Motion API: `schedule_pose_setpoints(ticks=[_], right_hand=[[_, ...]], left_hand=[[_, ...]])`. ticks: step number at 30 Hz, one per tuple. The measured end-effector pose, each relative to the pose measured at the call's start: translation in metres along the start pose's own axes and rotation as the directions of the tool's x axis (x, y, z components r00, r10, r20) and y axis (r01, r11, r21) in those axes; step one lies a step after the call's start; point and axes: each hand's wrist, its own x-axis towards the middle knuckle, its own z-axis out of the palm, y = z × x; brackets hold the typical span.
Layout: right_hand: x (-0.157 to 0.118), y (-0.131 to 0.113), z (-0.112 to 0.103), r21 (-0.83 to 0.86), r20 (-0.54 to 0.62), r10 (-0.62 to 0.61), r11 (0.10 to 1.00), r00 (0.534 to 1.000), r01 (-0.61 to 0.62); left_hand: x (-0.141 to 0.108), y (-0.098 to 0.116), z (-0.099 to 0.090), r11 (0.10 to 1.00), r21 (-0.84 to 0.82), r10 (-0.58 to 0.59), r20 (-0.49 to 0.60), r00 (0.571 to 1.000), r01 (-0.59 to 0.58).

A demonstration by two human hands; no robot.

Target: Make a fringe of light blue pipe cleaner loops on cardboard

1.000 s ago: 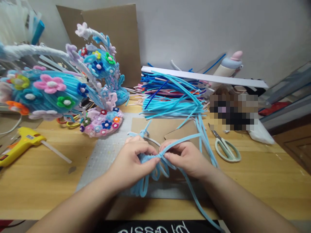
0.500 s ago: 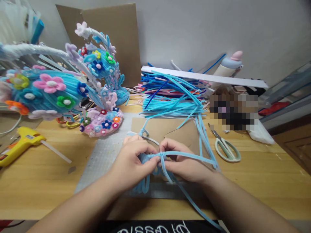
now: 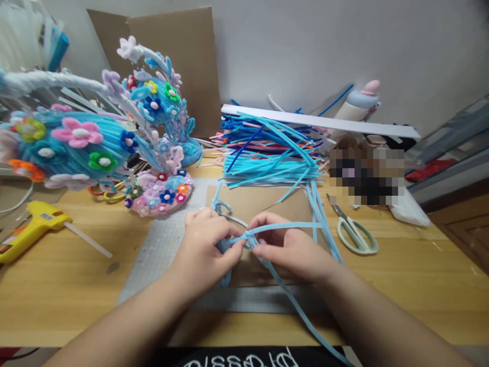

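Light blue pipe cleaners (image 3: 282, 227) are twisted together between my two hands, over a sheet of brown cardboard (image 3: 278, 201). My left hand (image 3: 208, 244) is closed on the bunched blue part, thumb and fingertips pinching near the joint. My right hand (image 3: 290, 250) pinches a strand just right of that joint. One long strand trails down to the table's front edge, and another sticks out to the right above my right hand. A pale wire end shows behind my left fingers. Much of the bunched piece is hidden by my left hand.
Piled pipe cleaners (image 3: 271, 153) lie behind the cardboard. Scissors (image 3: 355, 232) rest at the right, a yellow glue gun (image 3: 38, 224) at the left. Two flowered lamp-like pieces, one with a round flowered base (image 3: 160, 196), stand at the left. A grey cutting mat (image 3: 153, 275) lies under the cardboard.
My right fingers have shifted onto a short strand that hung free at the joint. The strand pointing right has risen slightly, and the loops below my left hand are less visible.
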Motion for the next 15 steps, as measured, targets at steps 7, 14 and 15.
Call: schedule_pose_setpoints(ticks=[7,14,15], right_hand=[[0.000,0.009,-0.004,0.143,0.126,0.062,0.987,0.990,-0.080],[-0.003,0.002,0.007,0.279,0.096,0.082,0.954,0.992,-0.105],[-0.003,0.001,0.009,0.247,0.074,0.065,0.966,0.995,-0.081]], left_hand=[[0.002,0.004,-0.006,0.964,-0.228,-0.124,0.070,0.990,0.137],[0.000,0.002,-0.005,0.982,-0.171,-0.085,-0.006,0.996,0.083],[0.000,0.003,-0.004,0.987,-0.144,-0.073,-0.017,0.997,0.070]])
